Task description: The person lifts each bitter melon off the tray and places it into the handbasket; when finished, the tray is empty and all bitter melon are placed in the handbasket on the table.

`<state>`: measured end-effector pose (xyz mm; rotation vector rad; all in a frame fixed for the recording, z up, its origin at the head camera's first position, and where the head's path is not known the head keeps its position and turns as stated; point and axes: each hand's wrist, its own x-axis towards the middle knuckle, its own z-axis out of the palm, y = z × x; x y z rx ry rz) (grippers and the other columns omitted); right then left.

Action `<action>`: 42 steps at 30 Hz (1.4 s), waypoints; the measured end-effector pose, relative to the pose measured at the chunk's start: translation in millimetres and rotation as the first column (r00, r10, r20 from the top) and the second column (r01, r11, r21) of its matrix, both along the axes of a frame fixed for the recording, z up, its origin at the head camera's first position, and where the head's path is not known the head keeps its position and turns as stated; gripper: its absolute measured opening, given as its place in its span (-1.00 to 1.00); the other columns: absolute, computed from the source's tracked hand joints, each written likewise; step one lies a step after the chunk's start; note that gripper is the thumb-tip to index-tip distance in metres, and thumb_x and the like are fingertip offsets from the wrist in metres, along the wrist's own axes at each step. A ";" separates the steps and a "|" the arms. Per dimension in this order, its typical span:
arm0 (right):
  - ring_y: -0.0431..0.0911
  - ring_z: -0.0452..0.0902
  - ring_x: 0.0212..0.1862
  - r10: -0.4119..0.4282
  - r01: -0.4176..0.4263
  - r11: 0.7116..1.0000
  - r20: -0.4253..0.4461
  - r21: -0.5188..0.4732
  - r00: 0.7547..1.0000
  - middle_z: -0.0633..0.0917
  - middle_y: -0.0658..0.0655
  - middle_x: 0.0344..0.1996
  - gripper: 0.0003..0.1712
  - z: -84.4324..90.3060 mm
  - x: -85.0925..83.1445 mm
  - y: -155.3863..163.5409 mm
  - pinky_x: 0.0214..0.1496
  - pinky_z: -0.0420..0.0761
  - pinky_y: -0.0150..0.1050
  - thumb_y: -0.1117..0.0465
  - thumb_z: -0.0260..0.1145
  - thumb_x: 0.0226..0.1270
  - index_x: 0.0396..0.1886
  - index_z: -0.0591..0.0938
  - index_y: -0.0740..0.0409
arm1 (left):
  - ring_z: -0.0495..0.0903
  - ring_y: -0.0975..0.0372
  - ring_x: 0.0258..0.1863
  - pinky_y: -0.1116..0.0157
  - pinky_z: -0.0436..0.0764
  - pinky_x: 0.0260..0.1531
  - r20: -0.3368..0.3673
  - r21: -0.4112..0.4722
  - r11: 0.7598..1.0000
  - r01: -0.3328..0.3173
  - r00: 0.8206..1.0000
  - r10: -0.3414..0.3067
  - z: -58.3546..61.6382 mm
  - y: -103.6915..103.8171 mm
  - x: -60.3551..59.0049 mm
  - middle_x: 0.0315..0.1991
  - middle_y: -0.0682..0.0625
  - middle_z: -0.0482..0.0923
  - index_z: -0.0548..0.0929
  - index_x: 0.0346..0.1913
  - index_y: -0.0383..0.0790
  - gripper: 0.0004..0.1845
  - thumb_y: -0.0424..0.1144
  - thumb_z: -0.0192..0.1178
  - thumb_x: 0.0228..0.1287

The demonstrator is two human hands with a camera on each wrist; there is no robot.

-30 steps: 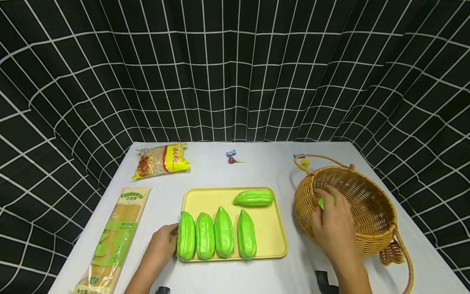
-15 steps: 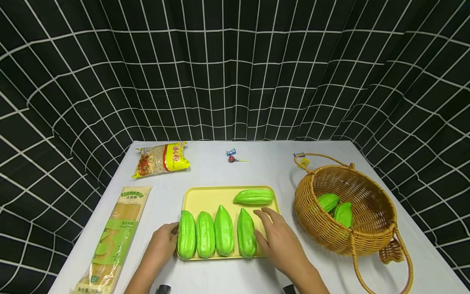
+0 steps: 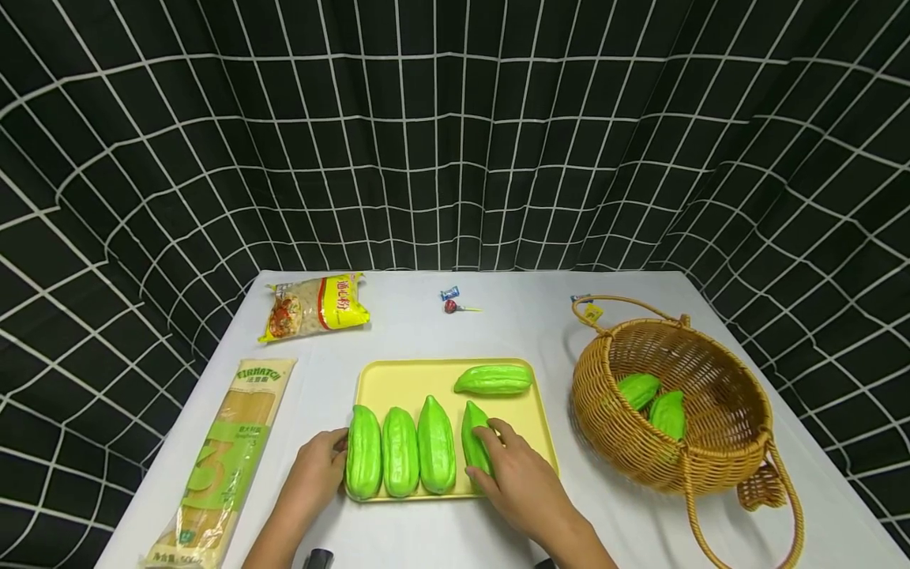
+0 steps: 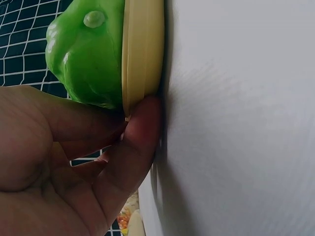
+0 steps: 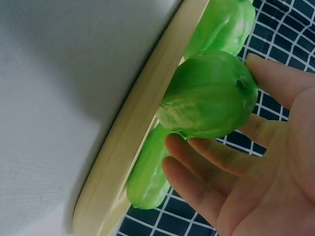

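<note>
A yellow tray point(image 3: 522, 474) holds several ridged green bitter melons. Three of them, among them the middle one point(image 3: 400, 452), lie side by side at its left, and another point(image 3: 494, 379) lies crosswise at the back right. My left hand point(image 3: 313, 470) pinches the tray's left rim, with the thumb low on the tray wall point(image 4: 142, 59) in the left wrist view. My right hand point(image 3: 522, 478) is over the rightmost bitter melon point(image 3: 472, 435), which still lies on the tray. In the right wrist view, thumb and fingers hold this bitter melon point(image 5: 209, 96) from opposite sides.
At the right stands a wicker basket point(image 3: 611, 427) with two bitter melons point(image 3: 667, 415) inside and its handles folded outward. A spaghetti pack point(image 3: 220, 458) and a pasta bag point(image 3: 316, 307) lie at the left. A lollipop point(image 3: 451, 306) and small wrapped candies point(image 3: 450, 293) lie behind the tray.
My right hand has left the basket, moved left to the tray and taken hold of the rightmost bitter melon. My left hand has stayed at the tray's rim.
</note>
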<state>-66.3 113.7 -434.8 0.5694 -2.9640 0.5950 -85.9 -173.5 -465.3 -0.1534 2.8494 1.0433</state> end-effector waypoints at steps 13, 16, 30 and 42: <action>0.08 0.64 -0.09 0.020 -0.015 0.997 0.052 -0.080 0.998 0.47 0.29 0.19 -0.44 -0.4 -3.7 0.0 -0.23 0.68 -0.11 0.25 0.44 0.11 0.14 0.51 0.16 | 0.55 -0.22 0.06 -0.11 0.57 0.01 -0.024 0.002 1.000 0.015 1.000 -0.015 5.0 2.3 0.5 -0.03 -0.35 0.59 0.50 0.15 -0.59 -0.62 -0.51 0.11 0.28; 0.07 0.63 -0.11 0.031 -0.029 0.996 0.027 -0.087 0.999 0.48 0.29 0.17 -0.43 -0.3 -3.5 0.1 -0.27 0.68 -0.12 0.28 0.47 0.06 0.11 0.52 0.17 | 0.53 -0.24 0.08 -0.12 0.56 0.03 -0.026 -0.002 1.000 0.018 0.999 -0.018 4.1 2.0 0.5 -0.01 -0.38 0.58 0.49 0.15 -0.59 -0.61 -0.51 0.11 0.28; 0.10 0.63 -0.01 -0.047 0.034 0.994 -0.121 -0.106 0.992 0.52 0.26 0.18 -0.39 26.6 -4.1 15.7 -0.13 0.71 -0.07 0.28 0.51 0.01 0.13 0.54 0.14 | 0.50 -0.26 0.12 -0.16 0.52 0.08 -0.019 -0.005 1.000 0.024 1.000 -0.024 3.8 1.8 2.2 0.03 -0.40 0.57 0.49 0.16 -0.58 -0.61 -0.49 0.09 0.29; 0.32 0.40 0.21 -0.261 0.156 0.954 -0.453 -0.257 0.852 0.42 0.37 0.28 -0.42 65.5 -16.6 66.2 0.06 0.52 0.24 0.53 0.29 0.03 0.14 0.53 0.31 | 0.52 -0.25 0.09 -0.14 0.55 0.05 -0.022 0.001 1.000 0.016 1.000 -0.016 5.6 2.0 3.0 0.00 -0.38 0.58 0.49 0.16 -0.58 -0.62 -0.49 0.10 0.29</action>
